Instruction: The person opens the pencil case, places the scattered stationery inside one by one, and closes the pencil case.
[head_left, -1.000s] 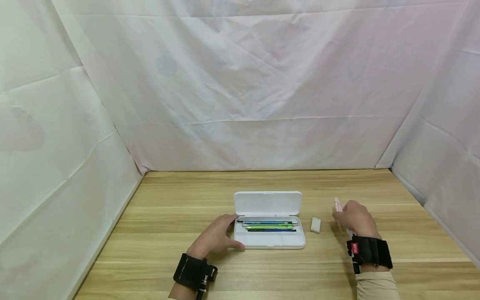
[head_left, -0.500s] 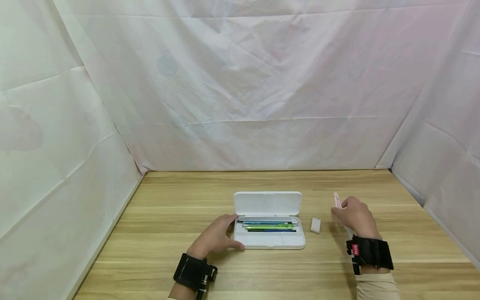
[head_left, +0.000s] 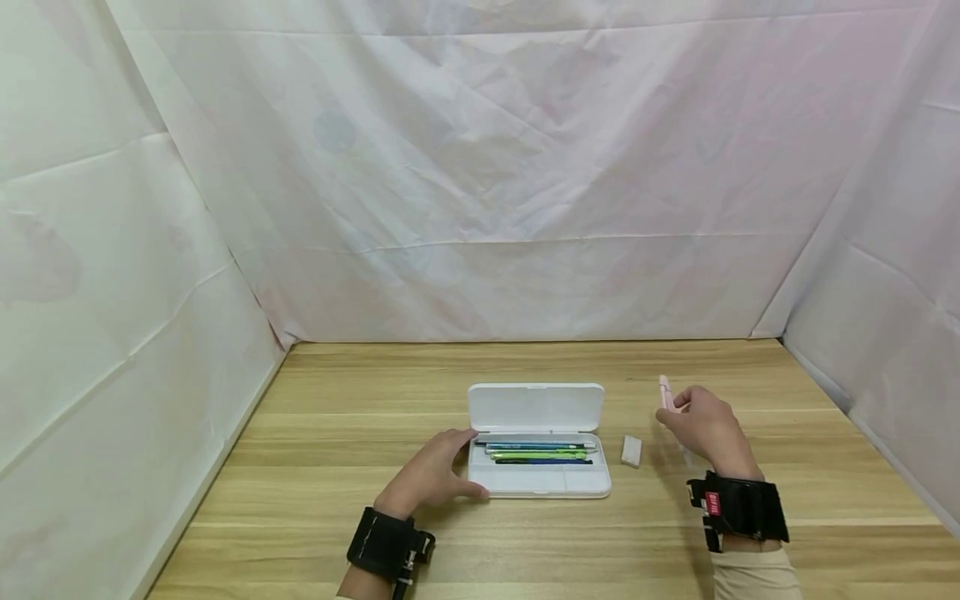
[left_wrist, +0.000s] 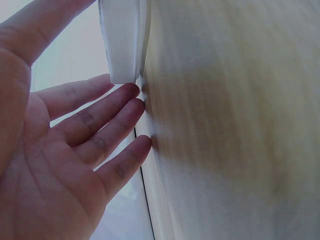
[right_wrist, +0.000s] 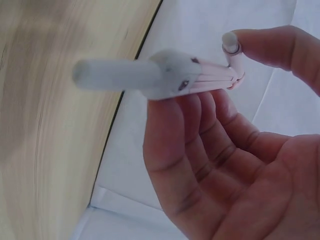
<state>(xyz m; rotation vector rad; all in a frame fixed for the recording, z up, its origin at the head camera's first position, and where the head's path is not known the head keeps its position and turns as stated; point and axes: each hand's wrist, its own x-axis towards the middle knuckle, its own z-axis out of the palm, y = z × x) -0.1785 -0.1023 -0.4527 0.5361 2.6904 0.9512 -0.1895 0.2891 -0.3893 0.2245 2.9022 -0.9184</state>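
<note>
A white pencil case [head_left: 525, 481] lies on the table with its lid [head_left: 536, 406] raised; several pens and pencils [head_left: 540, 452] in blue, green and dark tones fill its rear compartment. At the case's left end, my left hand [head_left: 431, 475] rests with thumb by the front corner and fingers by the back one. In the left wrist view its fingers stretch fairly straight past the case end [left_wrist: 122, 45]. My right hand [head_left: 708, 429] holds a pink and white drawing compass [right_wrist: 165, 75] above the table, the fingers under its legs and the thumb against a white-tipped part.
A white eraser [head_left: 632, 451] lies between the case and my right hand. The wooden table [head_left: 360, 383] meets pale cloth [head_left: 525, 208] hung behind it and along both sides.
My right hand has shifted slightly away from me and leftward with the compass, whose pink end now stands farther out. The left hand and the case have stayed put.
</note>
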